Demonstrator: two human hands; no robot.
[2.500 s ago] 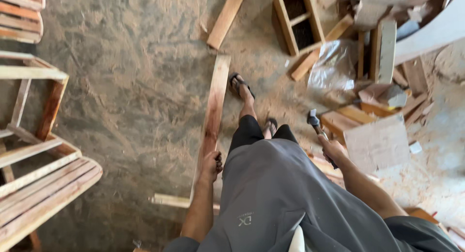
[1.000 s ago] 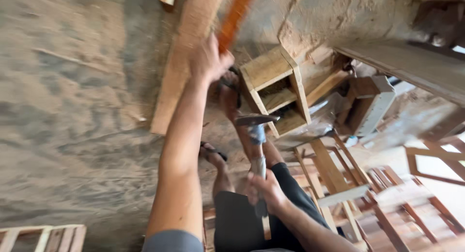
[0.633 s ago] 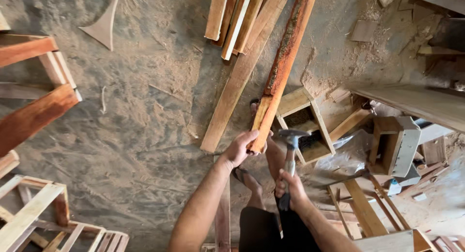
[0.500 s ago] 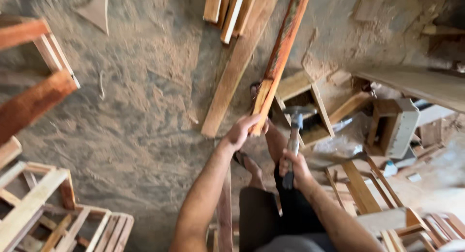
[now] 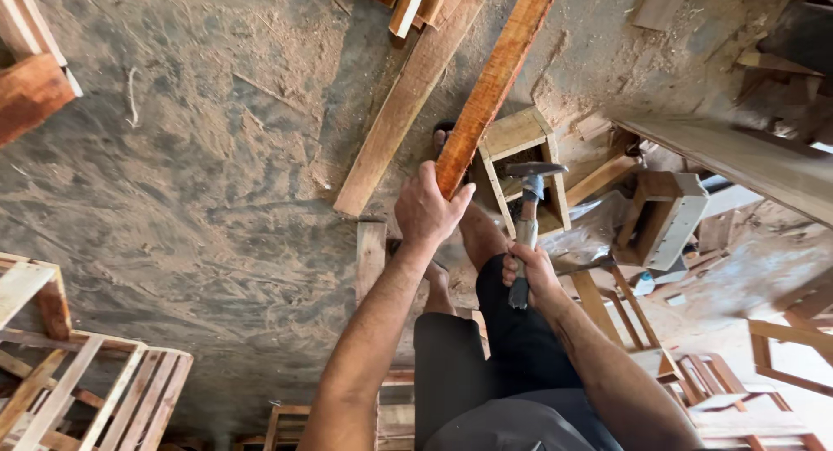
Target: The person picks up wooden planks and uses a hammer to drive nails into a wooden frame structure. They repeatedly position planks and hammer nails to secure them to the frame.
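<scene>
The left hand (image 5: 427, 212) has its fingers wrapped tight around the near end of a long reddish plank (image 5: 493, 82). The plank runs up toward 1 o'clock, above the sandy floor (image 5: 191, 156). The right hand (image 5: 529, 273) sits at 3 o'clock from the left one, fingers closed around the handle of a hammer (image 5: 529, 199), head pointing up. A small wooden box frame (image 5: 519, 139) lies just behind. To do this well, I think the plank needs a firm grip, with the hammer kept away from the legs.

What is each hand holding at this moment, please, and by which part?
The left hand grips the reddish wooden plank at its near end. The right hand holds the hammer low on its handle, head up.
</scene>
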